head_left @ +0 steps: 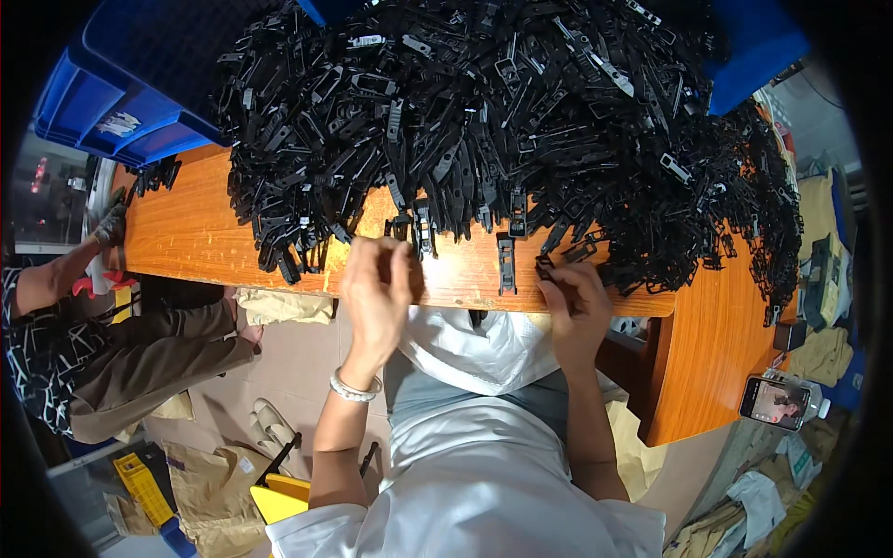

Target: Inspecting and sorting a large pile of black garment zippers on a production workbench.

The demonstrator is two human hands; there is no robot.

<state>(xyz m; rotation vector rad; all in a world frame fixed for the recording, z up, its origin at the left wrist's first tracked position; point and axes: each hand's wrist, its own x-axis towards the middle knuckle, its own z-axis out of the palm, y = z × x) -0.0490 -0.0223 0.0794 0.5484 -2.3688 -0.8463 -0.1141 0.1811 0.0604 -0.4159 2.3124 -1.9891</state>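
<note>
A large heap of slim black plastic clip-like parts [446,121] covers the wooden table [186,214] in front of me. My left hand [377,293], with a white bead bracelet [354,386] on its wrist, is at the table's near edge, fingers curled; anything in them is hidden. Just beyond it lies a black part with a silvery face [424,230]. Between my hands a single black clip [506,263] rests apart from the pile. My right hand [577,302] pinches a small black plastic part [545,267] at its fingertips, close to the heap's lower edge.
A blue crate [130,102] stands at the far left, and another blue bin [753,51] at the far right. A phone [775,403] leans at the right table end. Another person's arm [65,265] reaches in from the left. A white bag [484,349] hangs below the edge.
</note>
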